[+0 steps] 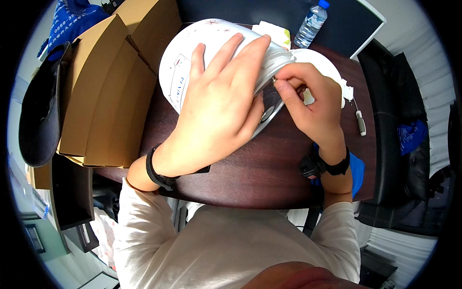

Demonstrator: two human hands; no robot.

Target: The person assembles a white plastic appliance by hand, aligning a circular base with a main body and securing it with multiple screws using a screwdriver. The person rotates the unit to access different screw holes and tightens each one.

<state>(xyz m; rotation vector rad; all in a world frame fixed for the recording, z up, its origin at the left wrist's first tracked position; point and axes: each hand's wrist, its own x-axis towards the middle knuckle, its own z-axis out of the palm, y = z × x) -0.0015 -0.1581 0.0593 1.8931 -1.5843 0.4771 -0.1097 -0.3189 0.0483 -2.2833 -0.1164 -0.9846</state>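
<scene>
A white rounded shell [219,34] with printed marks and star shapes stands tilted on the dark wooden table, its rimmed side facing right. Across its outside spreads my left hand [216,103], fingers apart, with the thumb over the rim, holding it. Inside the rim a dark grey part [272,98] shows; most of the interior is hidden. My right hand [313,98] pinches thumb and forefinger together at the rim, on something small with a metallic glint that I cannot make out. Behind that hand lies a white round piece [329,65], partly covered.
A screwdriver [360,123] lies on the table [231,178] at the right, by a small white piece [347,90]. A water bottle [311,25] and a pale cloth [273,34] are at the back. Cardboard boxes [108,96] and a dark cap [41,106] crowd the left.
</scene>
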